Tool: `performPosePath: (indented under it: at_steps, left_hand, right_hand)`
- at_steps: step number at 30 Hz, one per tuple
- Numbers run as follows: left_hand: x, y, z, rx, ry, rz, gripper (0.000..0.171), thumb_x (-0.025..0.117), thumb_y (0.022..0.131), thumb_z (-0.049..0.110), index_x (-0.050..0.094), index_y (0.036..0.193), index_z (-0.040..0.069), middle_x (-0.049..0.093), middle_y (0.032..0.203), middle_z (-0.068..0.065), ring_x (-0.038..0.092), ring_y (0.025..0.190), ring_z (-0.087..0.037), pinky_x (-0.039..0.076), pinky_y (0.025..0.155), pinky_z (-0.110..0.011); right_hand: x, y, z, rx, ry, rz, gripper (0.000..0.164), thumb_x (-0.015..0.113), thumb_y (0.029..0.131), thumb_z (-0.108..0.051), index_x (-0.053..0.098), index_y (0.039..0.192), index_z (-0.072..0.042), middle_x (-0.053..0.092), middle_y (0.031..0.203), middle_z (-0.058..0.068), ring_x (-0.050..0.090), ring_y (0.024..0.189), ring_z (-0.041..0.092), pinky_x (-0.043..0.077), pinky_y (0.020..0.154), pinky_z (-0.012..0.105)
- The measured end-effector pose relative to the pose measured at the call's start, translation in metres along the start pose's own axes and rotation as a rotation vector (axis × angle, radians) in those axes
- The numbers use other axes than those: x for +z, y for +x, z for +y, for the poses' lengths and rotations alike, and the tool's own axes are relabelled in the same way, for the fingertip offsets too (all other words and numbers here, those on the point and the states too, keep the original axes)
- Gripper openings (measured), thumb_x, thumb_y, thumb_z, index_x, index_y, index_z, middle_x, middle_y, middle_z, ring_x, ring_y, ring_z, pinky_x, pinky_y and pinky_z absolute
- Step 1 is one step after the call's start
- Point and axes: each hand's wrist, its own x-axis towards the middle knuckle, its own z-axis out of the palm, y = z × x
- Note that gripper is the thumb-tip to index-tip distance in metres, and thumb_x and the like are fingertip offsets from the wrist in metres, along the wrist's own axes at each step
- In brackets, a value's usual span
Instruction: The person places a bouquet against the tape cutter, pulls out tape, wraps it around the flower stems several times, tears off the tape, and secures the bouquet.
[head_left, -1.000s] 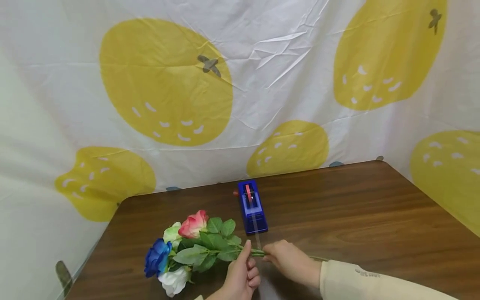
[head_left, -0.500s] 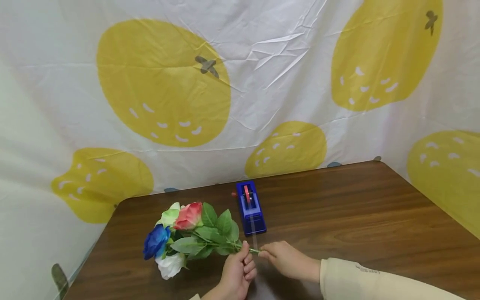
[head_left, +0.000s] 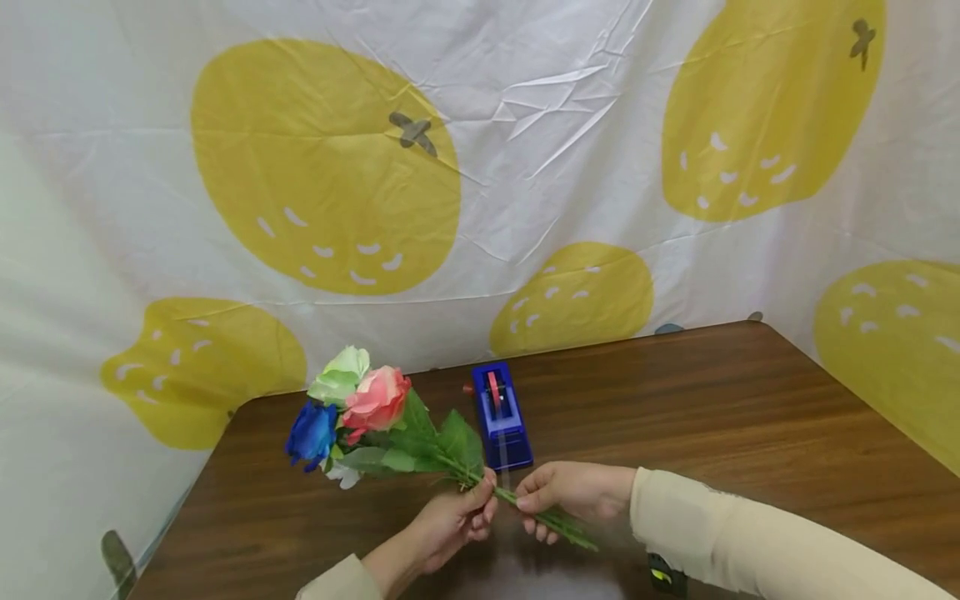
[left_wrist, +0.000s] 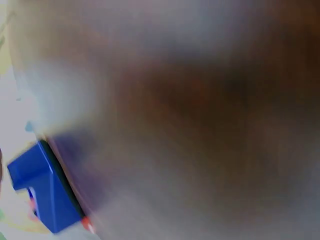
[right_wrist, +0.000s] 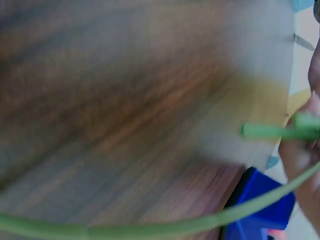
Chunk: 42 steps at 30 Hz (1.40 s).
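My left hand [head_left: 453, 521] pinches a bunch of artificial roses by the stems, just below the leaves [head_left: 420, 442]. The blooms, a pink-red rose [head_left: 377, 402], a blue one [head_left: 312, 433], a pale green one [head_left: 341, 377] and a partly hidden white one [head_left: 343, 475], point up and left. Thumb and fingers of my right hand [head_left: 566, 492] grip the lower stems [head_left: 573, 532], which slant down to the right. A clear tape strip [head_left: 504, 475] runs from the blue tape dispenser [head_left: 506, 421] toward the stems between both hands. In the right wrist view, one long stem [right_wrist: 210, 220] curves across the bottom.
The brown wooden table [head_left: 712, 408] has its back edge against a white curtain [head_left: 570, 150] printed with yellow fruit. A red knob [head_left: 468, 388] sticks out from the dispenser's left side. Below the right sleeve [head_left: 705, 525] a small dark device [head_left: 666, 575] shows.
The blooms have risen and tilted up, while the stem ends have swung down to the right. My left hand has turned with the stems. The dispenser has stayed put.
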Motion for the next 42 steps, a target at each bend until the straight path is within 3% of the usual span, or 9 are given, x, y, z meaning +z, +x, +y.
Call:
performPosePath:
  at_steps: [4, 8, 13, 18, 24, 31, 37, 40, 42]
  left_hand:
    - [-0.017, 0.007, 0.004, 0.002, 0.055, -0.167, 0.016, 0.052, 0.090, 0.037, 0.046, 0.093, 0.022, 0.048, 0.069, 0.009, 0.037, 0.057, 0.000, 0.029, 0.054, -0.017]
    - [-0.028, 0.014, 0.003, 0.052, 0.116, -0.280, 0.015, 0.051, 0.090, 0.038, 0.048, 0.090, 0.024, 0.046, 0.068, 0.011, 0.035, 0.057, 0.000, 0.027, 0.053, -0.018]
    - [-0.038, 0.024, 0.005, 0.078, 0.203, -0.386, 0.018, 0.052, 0.089, 0.042, 0.050, 0.086, 0.024, 0.046, 0.067, 0.011, 0.035, 0.056, -0.001, 0.027, 0.054, -0.020]
    - [-0.046, 0.028, 0.012, 0.076, 0.274, -0.463, 0.013, 0.049, 0.093, 0.033, 0.051, 0.086, 0.022, 0.051, 0.071, 0.010, 0.041, 0.061, -0.002, 0.033, 0.057, -0.020]
    - [-0.051, 0.025, 0.016, 0.055, 0.347, -0.453, 0.011, 0.047, 0.095, 0.020, 0.053, 0.086, 0.023, 0.056, 0.074, 0.011, 0.048, 0.066, -0.003, 0.039, 0.061, -0.019]
    - [-0.051, 0.022, 0.012, 0.064, 0.327, -0.431, 0.007, 0.049, 0.095, 0.025, 0.053, 0.090, 0.021, 0.056, 0.074, 0.011, 0.047, 0.065, -0.002, 0.038, 0.059, -0.019]
    - [-0.044, 0.014, -0.001, 0.091, 0.117, -0.355, 0.018, 0.048, 0.095, 0.029, 0.049, 0.111, 0.023, 0.052, 0.076, 0.013, 0.042, 0.063, 0.000, 0.033, 0.057, -0.018]
    - [-0.033, 0.006, -0.004, 0.079, 0.005, -0.268, 0.021, 0.046, 0.095, 0.030, 0.046, 0.116, 0.026, 0.051, 0.077, 0.014, 0.042, 0.064, 0.001, 0.033, 0.059, -0.018]
    - [-0.023, 0.000, -0.004, 0.060, -0.040, -0.176, 0.019, 0.047, 0.095, 0.030, 0.046, 0.114, 0.026, 0.051, 0.076, 0.014, 0.042, 0.063, 0.000, 0.033, 0.060, -0.018]
  right_hand:
    - [-0.008, 0.004, 0.001, 0.031, 0.034, -0.098, 0.023, 0.044, 0.096, -0.015, 0.052, 0.102, 0.005, 0.054, 0.073, -0.001, 0.054, 0.065, 0.009, 0.049, 0.064, 0.026]
    - [-0.013, 0.007, 0.004, 0.031, 0.073, -0.192, 0.034, 0.038, 0.099, -0.021, 0.048, 0.115, 0.008, 0.053, 0.077, -0.002, 0.055, 0.068, 0.010, 0.050, 0.070, 0.029]
    - [-0.016, 0.011, 0.008, 0.024, 0.097, -0.272, 0.020, 0.034, 0.100, -0.017, 0.051, 0.100, -0.006, 0.058, 0.083, -0.001, 0.059, 0.074, 0.011, 0.050, 0.071, 0.028]
    - [-0.013, 0.014, 0.009, 0.041, 0.121, -0.252, 0.019, 0.034, 0.099, -0.012, 0.051, 0.092, -0.009, 0.056, 0.076, -0.002, 0.057, 0.069, 0.010, 0.049, 0.066, 0.024]
    - [-0.007, 0.017, 0.012, 0.058, 0.159, -0.210, 0.020, 0.036, 0.098, -0.011, 0.052, 0.087, -0.010, 0.054, 0.071, -0.004, 0.053, 0.065, 0.008, 0.046, 0.064, 0.023]
    - [-0.001, 0.016, 0.015, 0.036, 0.173, -0.148, 0.021, 0.037, 0.097, -0.010, 0.053, 0.085, -0.011, 0.055, 0.069, -0.004, 0.053, 0.063, 0.007, 0.046, 0.062, 0.022]
    - [0.004, 0.012, 0.012, -0.031, 0.155, -0.080, 0.021, 0.038, 0.097, -0.007, 0.053, 0.082, -0.009, 0.054, 0.066, -0.004, 0.052, 0.060, 0.006, 0.046, 0.059, 0.020]
    - [0.008, 0.010, 0.008, -0.066, 0.110, 0.010, 0.018, 0.040, 0.096, -0.004, 0.053, 0.083, -0.005, 0.054, 0.065, -0.003, 0.051, 0.057, 0.004, 0.045, 0.056, 0.019]
    - [0.012, 0.008, 0.004, -0.085, 0.058, 0.079, 0.016, 0.042, 0.095, -0.003, 0.053, 0.083, 0.000, 0.053, 0.065, -0.002, 0.050, 0.056, 0.004, 0.044, 0.055, 0.019]
